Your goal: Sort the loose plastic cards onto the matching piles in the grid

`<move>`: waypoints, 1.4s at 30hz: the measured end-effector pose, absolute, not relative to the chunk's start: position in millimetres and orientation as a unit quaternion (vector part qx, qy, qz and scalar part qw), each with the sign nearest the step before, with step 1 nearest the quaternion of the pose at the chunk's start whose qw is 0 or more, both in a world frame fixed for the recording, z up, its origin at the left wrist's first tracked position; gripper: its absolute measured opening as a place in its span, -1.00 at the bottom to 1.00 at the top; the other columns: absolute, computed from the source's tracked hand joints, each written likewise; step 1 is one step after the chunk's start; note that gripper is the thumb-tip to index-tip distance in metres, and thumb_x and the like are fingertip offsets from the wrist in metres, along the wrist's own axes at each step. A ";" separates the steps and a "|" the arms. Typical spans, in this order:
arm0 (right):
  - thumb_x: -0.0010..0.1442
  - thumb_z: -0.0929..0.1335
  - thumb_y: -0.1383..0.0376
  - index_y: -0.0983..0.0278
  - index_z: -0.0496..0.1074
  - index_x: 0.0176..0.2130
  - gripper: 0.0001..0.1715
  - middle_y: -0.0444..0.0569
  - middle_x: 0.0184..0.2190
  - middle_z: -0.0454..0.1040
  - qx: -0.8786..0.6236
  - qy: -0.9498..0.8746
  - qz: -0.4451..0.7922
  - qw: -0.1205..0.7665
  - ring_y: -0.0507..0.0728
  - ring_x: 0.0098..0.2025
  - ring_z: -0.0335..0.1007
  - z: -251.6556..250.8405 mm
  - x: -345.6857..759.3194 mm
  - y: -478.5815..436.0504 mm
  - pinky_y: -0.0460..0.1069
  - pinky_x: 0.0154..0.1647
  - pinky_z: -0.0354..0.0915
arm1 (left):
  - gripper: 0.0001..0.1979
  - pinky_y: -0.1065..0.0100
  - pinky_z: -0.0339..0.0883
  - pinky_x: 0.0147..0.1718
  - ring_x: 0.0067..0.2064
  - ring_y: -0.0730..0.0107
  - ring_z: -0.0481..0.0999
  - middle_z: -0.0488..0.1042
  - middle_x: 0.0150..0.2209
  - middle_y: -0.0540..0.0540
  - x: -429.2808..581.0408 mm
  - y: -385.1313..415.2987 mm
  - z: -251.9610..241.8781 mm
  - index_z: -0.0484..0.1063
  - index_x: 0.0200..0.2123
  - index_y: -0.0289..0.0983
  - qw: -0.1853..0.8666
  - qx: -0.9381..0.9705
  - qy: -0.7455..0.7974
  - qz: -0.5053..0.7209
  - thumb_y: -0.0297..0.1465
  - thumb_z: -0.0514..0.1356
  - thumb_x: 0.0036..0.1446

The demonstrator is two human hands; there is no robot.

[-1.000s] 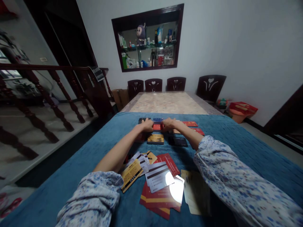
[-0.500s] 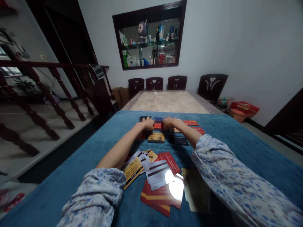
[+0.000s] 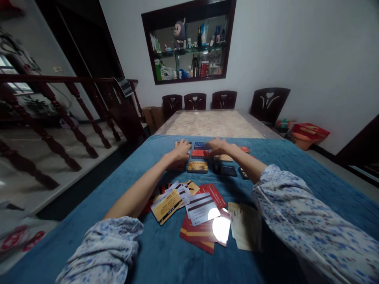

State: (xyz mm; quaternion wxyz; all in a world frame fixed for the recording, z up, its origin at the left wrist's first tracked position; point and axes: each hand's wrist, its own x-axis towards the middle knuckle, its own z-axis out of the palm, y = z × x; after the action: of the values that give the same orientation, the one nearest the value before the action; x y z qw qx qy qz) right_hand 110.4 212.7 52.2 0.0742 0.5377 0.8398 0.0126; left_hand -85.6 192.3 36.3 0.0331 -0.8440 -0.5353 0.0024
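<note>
Both my arms reach far out over a blue cloth point(image 3: 89, 221). Small cards lie there in neat rows: a blue card point(image 3: 200, 145), a red card point(image 3: 200, 153), a gold card point(image 3: 197, 166), a tan card point(image 3: 223, 157) and a dark card point(image 3: 226, 170). My left hand point(image 3: 181, 150) rests just left of the red card, its fingertips down on a dark card at the row's far end. My right hand point(image 3: 217, 146) lies flat just right of the blue card, above the tan one. Neither hand grips anything.
A loose pile of cards point(image 3: 201, 215), red, gold, white and cream, lies near me between my forearms. Beyond the cloth is the bare marble tabletop point(image 3: 211, 123) with dark chairs point(image 3: 224, 99) behind it. A wooden stair railing point(image 3: 74, 118) runs along the left.
My hands were together on the red card; now they have parted, left hand to the left and right hand to the right, leaving the red card uncovered. The view has shifted slightly.
</note>
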 end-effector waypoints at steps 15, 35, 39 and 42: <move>0.17 0.33 0.36 0.23 0.57 -0.24 -0.78 0.09 -0.15 0.56 0.399 0.914 0.019 -0.067 0.31 0.02 0.24 41.8 73.9 133.7 0.09 -0.13 0.12 | -0.84 0.03 0.12 -0.07 -0.05 0.11 0.30 0.47 -0.19 -0.19 -141.9 85.6 16.4 0.45 -0.33 -0.31 0.055 -0.836 -0.528 -0.140 -0.55 0.07 0.16; 0.13 0.39 0.17 0.22 0.39 0.14 -0.41 0.09 0.09 0.44 0.167 0.979 -0.050 -0.105 0.31 0.04 0.15 2.1 45.5 61.6 0.15 -0.10 0.14 | -0.82 0.14 0.03 -0.11 -0.22 0.28 0.33 0.46 -0.49 -0.04 -168.2 17.5 17.3 0.40 -0.53 -0.29 0.022 -0.887 -0.453 -0.090 -0.56 0.09 0.08; 0.11 0.38 0.21 0.21 0.43 0.08 -0.49 0.07 0.06 0.46 0.151 0.982 -0.043 -0.109 0.30 0.06 0.13 0.9 43.5 56.7 0.17 -0.06 0.11 | -0.82 0.17 0.02 -0.13 -0.23 0.30 0.34 0.46 -0.50 -0.04 -167.5 16.4 16.6 0.39 -0.55 -0.29 0.025 -0.897 -0.434 -0.084 -0.55 0.10 0.06; 0.14 0.37 0.26 0.20 0.48 -0.02 -0.62 0.06 0.02 0.49 0.153 0.982 -0.036 -0.108 0.29 0.05 0.14 -1.1 43.3 58.1 0.16 -0.06 0.08 | -0.77 0.19 0.03 -0.16 -0.27 0.33 0.34 0.44 -0.51 -0.04 -166.1 14.2 17.7 0.36 -0.59 -0.30 0.026 -0.901 -0.428 -0.073 -0.52 0.09 0.10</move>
State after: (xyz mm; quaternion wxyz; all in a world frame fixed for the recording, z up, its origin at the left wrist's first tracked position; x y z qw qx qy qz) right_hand 43.3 58.1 -1.1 -0.1085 0.1535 0.9815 -0.0359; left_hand -166.1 14.2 17.7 0.0264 -0.9006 -0.4276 -0.0731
